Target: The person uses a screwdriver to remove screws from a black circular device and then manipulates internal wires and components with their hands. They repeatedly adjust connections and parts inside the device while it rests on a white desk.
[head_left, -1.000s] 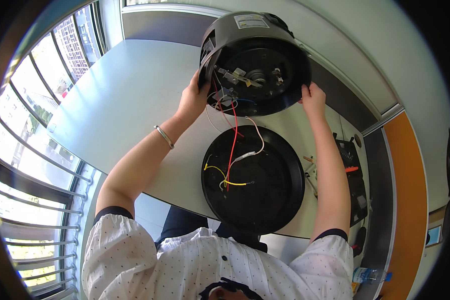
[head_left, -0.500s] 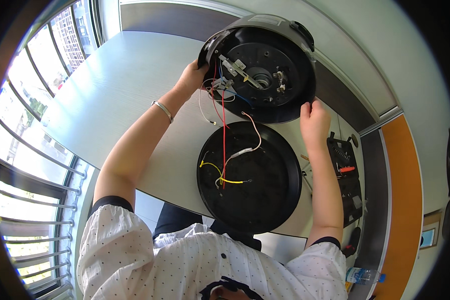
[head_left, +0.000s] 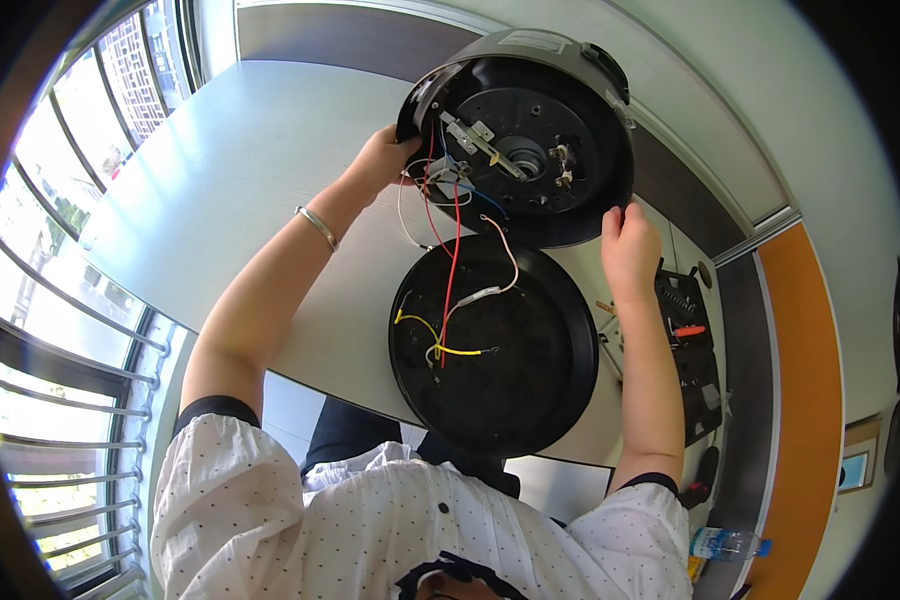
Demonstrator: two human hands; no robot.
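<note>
While a pale rectangular label [head_left: 536,41] is borne on the outer wall of a grey-and-black, round appliance housing [head_left: 525,130], its print cannot be made out. A blue-labelled clear plastic bottle [head_left: 735,546] is seen at the lower right. The housing is held tilted, open side shown, over the far part of a pale, smooth surface [head_left: 220,180], which is flanked by a barred window [head_left: 60,345] on the left and an orange panel [head_left: 805,350] on the right. Its left rim is gripped by the left hand [head_left: 382,162]; its lower right rim is pinched by the right hand [head_left: 630,255]. Inside it, metal brackets [head_left: 485,140] are mounted. Red wires [head_left: 452,280] are strung down over a shallow, round, black dish [head_left: 520,380], where a yellow wire [head_left: 460,351] is also seen. A red-handled tool [head_left: 688,331] is kept in a black tool case [head_left: 695,385].
</note>
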